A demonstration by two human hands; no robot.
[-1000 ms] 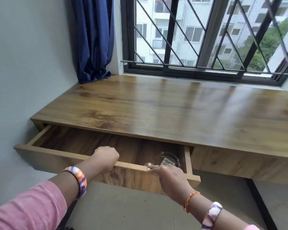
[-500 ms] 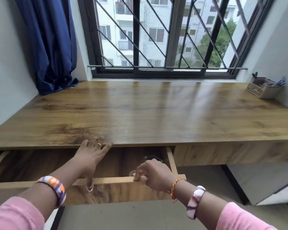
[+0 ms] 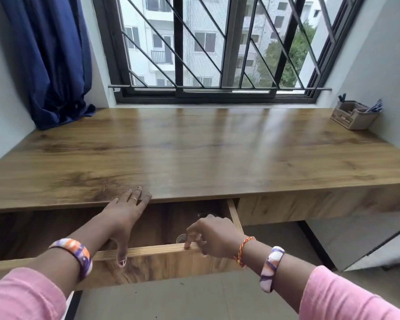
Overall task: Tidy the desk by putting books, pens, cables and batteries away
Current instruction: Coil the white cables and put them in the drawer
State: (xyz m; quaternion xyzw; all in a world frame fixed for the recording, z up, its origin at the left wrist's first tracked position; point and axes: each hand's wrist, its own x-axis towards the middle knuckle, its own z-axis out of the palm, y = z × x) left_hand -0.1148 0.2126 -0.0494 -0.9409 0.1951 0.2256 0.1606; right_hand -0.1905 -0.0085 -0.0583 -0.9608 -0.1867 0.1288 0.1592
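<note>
While the right hand (image 3: 214,236) curls its fingers over the top edge of the drawer front (image 3: 153,262), keeping a closed grip on the wood, the left hand (image 3: 125,213) is flat and relaxed, fingertips reaching to the front lip of the bench (image 3: 194,153) and thumb hanging down over the drawer front. A second ago that left hand was a fist on the drawer front; it has since let go and stretched forward, and the view has swung right to take in the whole bench. The drawer also seems less far out than it was, so my judgement is that it is being pushed shut, which would close off the storing step.

Inside the drawer, just beyond the right knuckles, a small clear packet (image 3: 202,214) is only partly seen, and a round metallic thing (image 3: 180,237) lies by the fingers; I cannot tell what either is. The bench top shows no books, cables or batteries. The pens (image 3: 375,106) stand in a wooden organiser (image 3: 353,115) at the far right corner, so the tidying looks nearly done.

No brand or writing can be read; marks on the organiser's front are too small.
</note>
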